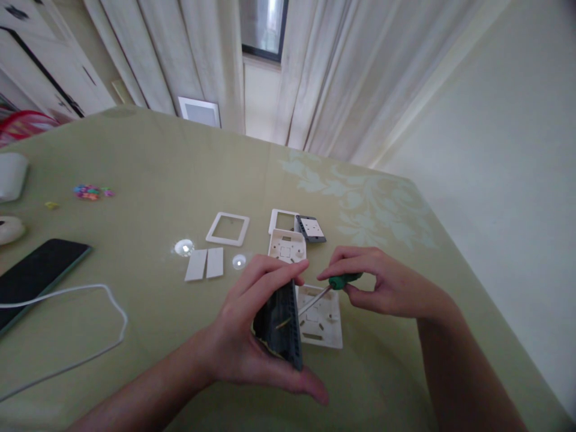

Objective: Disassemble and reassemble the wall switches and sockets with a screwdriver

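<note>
My left hand [252, 336] is closed round a dark switch module [279, 324], held on edge just above the green tablecloth. My right hand [382, 282] pinches the green handle of a screwdriver [342, 280], whose metal shaft slants down-left with its tip against the module. Right under the shaft lies a white back box [324, 321]. Another white back box [287, 245] sits just beyond my left fingers. Further back lie a white frame [228, 228], a second frame [279, 217] and a grey switch insert [311, 228]. Two white rocker plates [205, 263] rest to the left.
A black phone [38, 270] and a white cable [90, 327] lie at the left. Coloured beads [92, 192] and two white objects sit at the far left edge. Two small shiny discs [184, 246] rest near the plates. The table edge [450, 240] runs along the right; curtains hang behind.
</note>
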{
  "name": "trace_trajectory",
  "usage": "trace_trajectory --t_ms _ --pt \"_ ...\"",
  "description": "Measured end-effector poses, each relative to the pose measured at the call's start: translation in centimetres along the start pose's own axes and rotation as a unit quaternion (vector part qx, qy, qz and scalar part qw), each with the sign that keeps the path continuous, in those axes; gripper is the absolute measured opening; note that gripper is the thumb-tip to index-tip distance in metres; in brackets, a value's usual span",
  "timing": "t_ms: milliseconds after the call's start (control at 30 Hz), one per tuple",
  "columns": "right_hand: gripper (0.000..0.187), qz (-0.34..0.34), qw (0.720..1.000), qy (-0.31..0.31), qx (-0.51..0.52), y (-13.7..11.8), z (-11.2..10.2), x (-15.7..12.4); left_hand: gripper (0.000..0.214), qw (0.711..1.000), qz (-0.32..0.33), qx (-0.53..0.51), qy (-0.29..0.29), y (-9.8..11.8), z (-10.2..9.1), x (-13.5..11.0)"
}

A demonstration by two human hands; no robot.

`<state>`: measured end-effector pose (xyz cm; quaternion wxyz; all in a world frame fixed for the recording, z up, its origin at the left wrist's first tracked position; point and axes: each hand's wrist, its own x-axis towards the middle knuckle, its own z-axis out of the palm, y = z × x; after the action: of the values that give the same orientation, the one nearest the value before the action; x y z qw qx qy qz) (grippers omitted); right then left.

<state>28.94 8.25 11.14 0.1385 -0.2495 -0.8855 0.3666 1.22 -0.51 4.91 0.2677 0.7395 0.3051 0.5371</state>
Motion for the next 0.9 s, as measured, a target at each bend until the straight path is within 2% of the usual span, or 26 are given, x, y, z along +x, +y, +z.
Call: trace_trajectory --t_ms 367,567,767,900 --pt "0.028 -0.001 1.0 0.0 0.0 -0.2 0.0 0.0 0.123 1.0 -0.006 0.008 0.001 0.2 0.0 0.0" --pt "0.036 0.026 0.997 0.021 -0.068 -1.5 -0.5 -0.6 0.121 0.999 -0.041 0.025 -0.015 -0.6 -0.9 -0.2" --pt "0.037 0.046 0.979 0.093 -0.174 -4.7 -1.3 -2.3 0.117 0.988 -0.133 -0.08 -0.015 -1.6 -2.4 0.3" --pt "0.025 0.01 0.969 0.136 -0.205 -6.9 -1.4 -3.3 0.116 0.966 -0.186 -0.181 -0.019 -1.8 -2.6 0.7"
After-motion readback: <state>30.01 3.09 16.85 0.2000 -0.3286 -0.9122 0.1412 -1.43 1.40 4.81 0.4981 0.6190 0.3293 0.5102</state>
